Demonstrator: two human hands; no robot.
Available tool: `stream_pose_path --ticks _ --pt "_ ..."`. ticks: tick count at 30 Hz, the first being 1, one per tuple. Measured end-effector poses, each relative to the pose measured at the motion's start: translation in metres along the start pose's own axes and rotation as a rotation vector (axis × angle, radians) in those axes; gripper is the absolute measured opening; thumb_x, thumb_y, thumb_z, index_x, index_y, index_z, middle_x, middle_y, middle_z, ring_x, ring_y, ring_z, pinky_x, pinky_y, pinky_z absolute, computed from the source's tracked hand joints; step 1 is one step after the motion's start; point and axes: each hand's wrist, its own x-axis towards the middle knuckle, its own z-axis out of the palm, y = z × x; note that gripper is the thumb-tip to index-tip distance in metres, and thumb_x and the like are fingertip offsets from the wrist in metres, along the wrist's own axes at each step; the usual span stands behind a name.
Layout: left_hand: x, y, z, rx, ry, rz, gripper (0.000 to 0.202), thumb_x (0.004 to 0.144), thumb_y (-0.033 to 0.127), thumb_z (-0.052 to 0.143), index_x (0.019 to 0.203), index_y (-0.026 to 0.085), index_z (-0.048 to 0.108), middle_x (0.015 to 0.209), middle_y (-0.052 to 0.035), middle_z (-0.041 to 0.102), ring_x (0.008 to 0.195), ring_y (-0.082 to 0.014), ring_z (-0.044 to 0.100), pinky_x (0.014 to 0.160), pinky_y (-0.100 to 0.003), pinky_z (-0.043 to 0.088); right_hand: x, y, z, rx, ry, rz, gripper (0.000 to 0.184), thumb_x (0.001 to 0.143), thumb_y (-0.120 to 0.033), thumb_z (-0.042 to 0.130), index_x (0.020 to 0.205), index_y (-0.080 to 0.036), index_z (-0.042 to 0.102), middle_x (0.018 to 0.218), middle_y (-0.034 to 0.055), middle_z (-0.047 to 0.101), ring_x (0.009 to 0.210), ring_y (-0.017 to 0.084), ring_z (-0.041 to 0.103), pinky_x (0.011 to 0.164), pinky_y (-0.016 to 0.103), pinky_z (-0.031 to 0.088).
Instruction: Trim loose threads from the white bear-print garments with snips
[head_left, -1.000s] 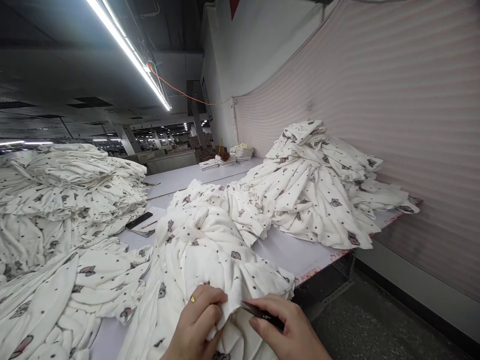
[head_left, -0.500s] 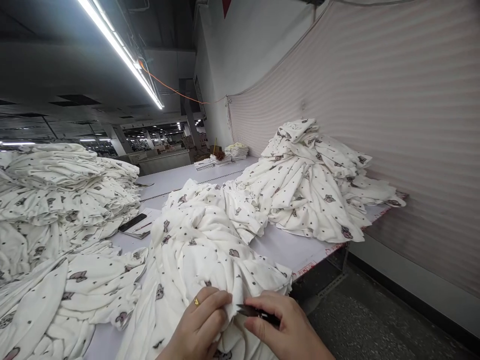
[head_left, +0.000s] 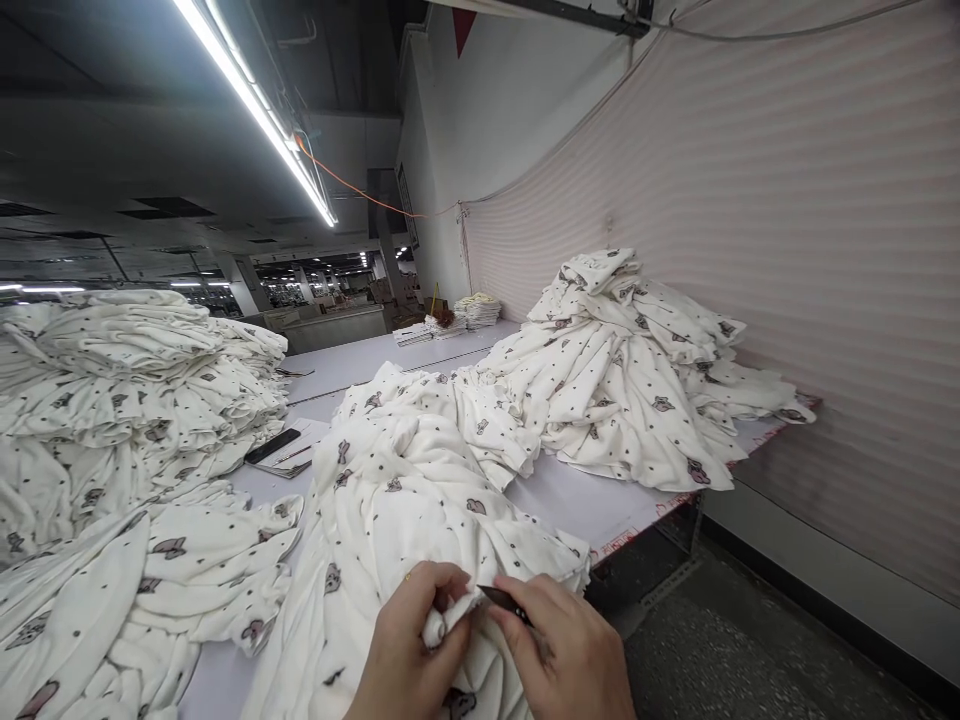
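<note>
My left hand (head_left: 411, 640) is closed, pinching a fold of a white printed garment (head_left: 397, 500) at the near edge of the table. My right hand (head_left: 566, 650) is closed round a small dark cutting tool (head_left: 501, 598) whose tip points at the pinched fold. The garment is white with small dark dots and pinkish motifs, and it trails away from my hands across the table.
A tall stack of the same garments (head_left: 127, 380) stands at the left, another heap (head_left: 630, 370) at the right against a striped wall. A dark phone (head_left: 272, 445) lies on papers. The white table (head_left: 585, 505) ends at the right above a dark floor.
My left hand has bunched the fold tighter and shifted slightly right. The tool's tip has come closer to the fold. The view has shifted a little.
</note>
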Motion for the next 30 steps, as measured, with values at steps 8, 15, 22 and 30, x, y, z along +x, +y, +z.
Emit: stream_pose_path --ticks 8,15,22,30 --pt "0.003 0.003 0.003 -0.079 0.008 0.043 0.018 0.084 0.013 0.055 0.094 0.021 0.068 0.079 -0.0034 0.066 0.073 -0.0166 0.064 0.065 -0.025 0.053 -0.002 -0.002 0.003 0.013 0.005 0.051 0.024 0.093 -0.033 0.05 0.107 -0.024 0.067 0.083 0.0061 0.07 0.075 0.022 0.066 0.062 0.027 0.049" --pt "0.012 0.012 -0.005 -0.327 -0.15 -0.302 0.027 0.088 0.042 0.054 0.084 0.02 0.07 0.084 -0.0042 0.068 0.085 -0.0218 0.063 0.081 -0.031 0.05 0.002 -0.001 0.005 0.226 0.119 0.167 0.019 0.089 -0.035 0.056 0.098 -0.023 0.068 0.082 0.0049 0.07 0.075 0.02 0.068 0.063 0.023 0.052" --pt "0.008 0.004 -0.011 -0.548 -0.097 -0.773 0.044 0.073 0.055 0.067 0.099 0.02 0.07 0.111 -0.0044 0.069 0.113 -0.0271 0.058 0.097 -0.034 0.045 0.009 -0.007 0.015 0.445 0.076 0.057 0.022 0.078 -0.012 0.059 0.095 -0.023 0.066 0.091 0.0039 0.071 0.086 0.018 0.068 0.075 0.022 0.053" --pt "0.005 0.014 -0.009 -0.346 -0.251 -0.376 0.029 0.081 0.047 0.06 0.089 0.02 0.067 0.083 -0.0017 0.067 0.085 -0.0214 0.06 0.08 -0.028 0.047 0.011 -0.006 0.023 0.337 0.075 0.142 0.016 0.092 -0.025 0.043 0.087 -0.019 0.057 0.067 0.0005 0.064 0.058 0.015 0.061 0.054 0.021 0.045"
